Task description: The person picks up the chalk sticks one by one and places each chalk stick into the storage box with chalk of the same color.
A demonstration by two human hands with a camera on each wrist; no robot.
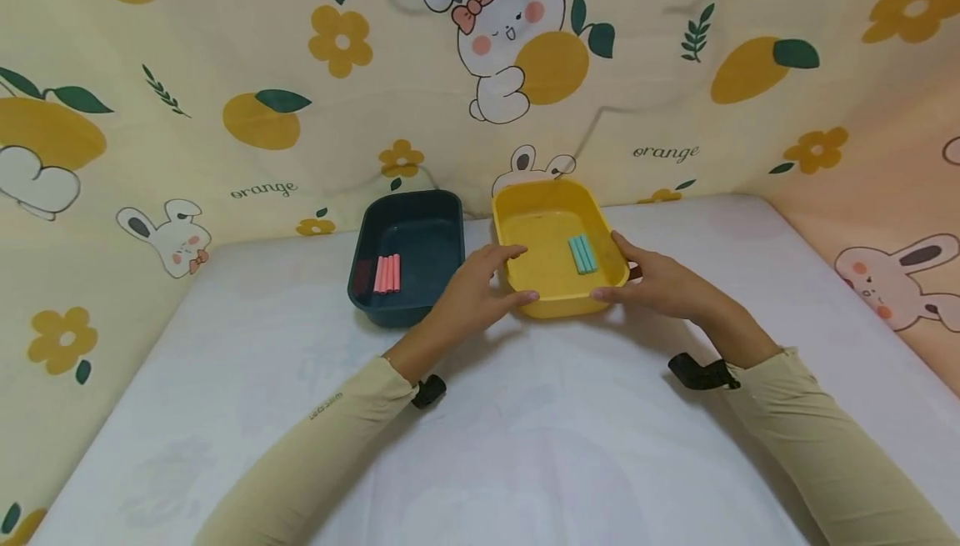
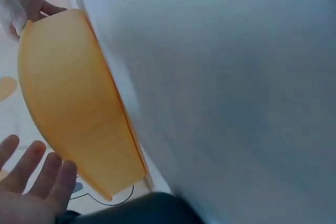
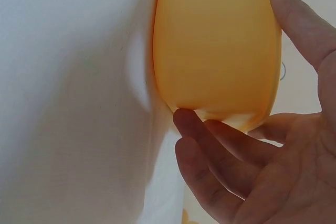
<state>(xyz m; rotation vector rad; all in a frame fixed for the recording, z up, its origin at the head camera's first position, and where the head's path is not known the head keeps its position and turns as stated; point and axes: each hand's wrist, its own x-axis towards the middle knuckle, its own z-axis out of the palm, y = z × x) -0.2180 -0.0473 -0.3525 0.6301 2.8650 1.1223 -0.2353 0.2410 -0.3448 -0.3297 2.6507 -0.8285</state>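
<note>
A yellow plastic bin (image 1: 551,306) stands at the back of the table. Inside it lie three light turquoise sticks (image 1: 582,254) that look like chalk. My right hand (image 1: 660,283) grips the bin's right front corner, thumb at the front rim and fingers along the side; the right wrist view shows these fingers (image 3: 210,145) against its wall. Spread at the bin's left side is my left hand (image 1: 476,292), fingers apart; whether it touches the rim I cannot tell. Left of it, a dark blue bin (image 1: 397,313) holds several pink sticks (image 1: 387,273) in a row.
Both bins stand side by side on a white-covered table (image 1: 525,446). Behind them hangs a cream cloth (image 1: 450,154) with rabbits, oranges and flowers, and it continues along both sides. A black wrist camera (image 1: 429,392) sits on the left arm, another (image 1: 701,373) on the right.
</note>
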